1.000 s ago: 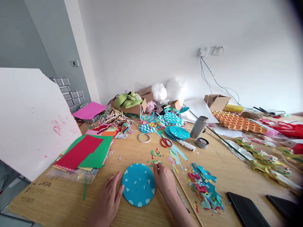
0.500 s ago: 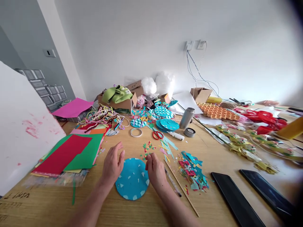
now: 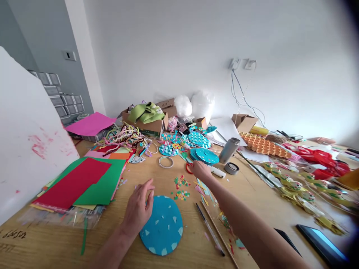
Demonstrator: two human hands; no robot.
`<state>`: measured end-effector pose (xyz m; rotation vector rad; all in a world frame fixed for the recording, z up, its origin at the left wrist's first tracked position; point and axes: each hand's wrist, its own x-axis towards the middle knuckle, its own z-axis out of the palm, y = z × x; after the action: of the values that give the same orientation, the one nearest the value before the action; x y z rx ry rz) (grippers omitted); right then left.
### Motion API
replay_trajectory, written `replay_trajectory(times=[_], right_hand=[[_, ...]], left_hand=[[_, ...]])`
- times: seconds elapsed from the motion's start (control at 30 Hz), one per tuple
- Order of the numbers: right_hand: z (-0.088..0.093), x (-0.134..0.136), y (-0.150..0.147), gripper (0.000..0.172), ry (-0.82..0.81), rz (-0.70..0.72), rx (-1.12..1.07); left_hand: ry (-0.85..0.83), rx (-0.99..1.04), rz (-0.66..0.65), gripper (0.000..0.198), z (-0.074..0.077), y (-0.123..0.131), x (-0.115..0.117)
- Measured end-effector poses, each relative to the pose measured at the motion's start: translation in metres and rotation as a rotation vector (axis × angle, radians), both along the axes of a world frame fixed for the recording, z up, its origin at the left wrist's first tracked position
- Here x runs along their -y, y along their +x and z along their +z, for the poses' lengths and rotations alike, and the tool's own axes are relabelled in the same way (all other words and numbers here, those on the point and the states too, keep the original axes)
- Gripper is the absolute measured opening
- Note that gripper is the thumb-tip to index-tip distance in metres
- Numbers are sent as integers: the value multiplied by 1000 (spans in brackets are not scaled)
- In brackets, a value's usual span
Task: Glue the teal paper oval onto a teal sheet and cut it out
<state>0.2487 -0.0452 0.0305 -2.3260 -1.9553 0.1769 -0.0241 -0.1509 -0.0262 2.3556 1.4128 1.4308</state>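
A blue paper disc [image 3: 165,228] with small white triangles stuck on it lies flat near the front edge of the wooden table [image 3: 157,175]. My left hand [image 3: 138,207] rests on the disc's left rim, fingers loosely spread, holding nothing. My right hand [image 3: 200,170] is stretched far forward, fingers curled down over the red scissors [image 3: 187,168], of which only one handle loop shows. Small coloured paper bits [image 3: 181,194] lie scattered between the disc and the scissors.
A pen [image 3: 209,228] and a thin wooden stick [image 3: 220,235] lie right of the disc. A stack of blue discs [image 3: 206,155], a steel bottle [image 3: 228,150], tape rolls [image 3: 231,168] and a white glue stick [image 3: 218,172] sit beyond. Coloured paper sheets [image 3: 84,183] lie at left, dark screens [image 3: 322,246] at right.
My right hand left the disc's right rim and reached forward onto the red scissors. My left hand stayed by the disc's left edge. The camera turned slightly.
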Motion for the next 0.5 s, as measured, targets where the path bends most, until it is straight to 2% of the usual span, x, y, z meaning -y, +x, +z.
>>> replay_trajectory(times=[0.1, 0.2, 0.37, 0.5], right_hand=[[-14, -22, 2, 30, -83, -38, 81], [-25, -30, 2, 31, -129, -40, 131], [-30, -30, 3, 31, -152, -10, 161], [-35, -23, -6, 32, -117, 28, 174]], left_hand=[[21, 5, 25, 35, -2, -2, -2], [14, 0, 29, 35, -3, -3, -4], [-27, -3, 1, 36, -4, -2, -4], [-24, 6, 3, 35, -4, -2, -5]])
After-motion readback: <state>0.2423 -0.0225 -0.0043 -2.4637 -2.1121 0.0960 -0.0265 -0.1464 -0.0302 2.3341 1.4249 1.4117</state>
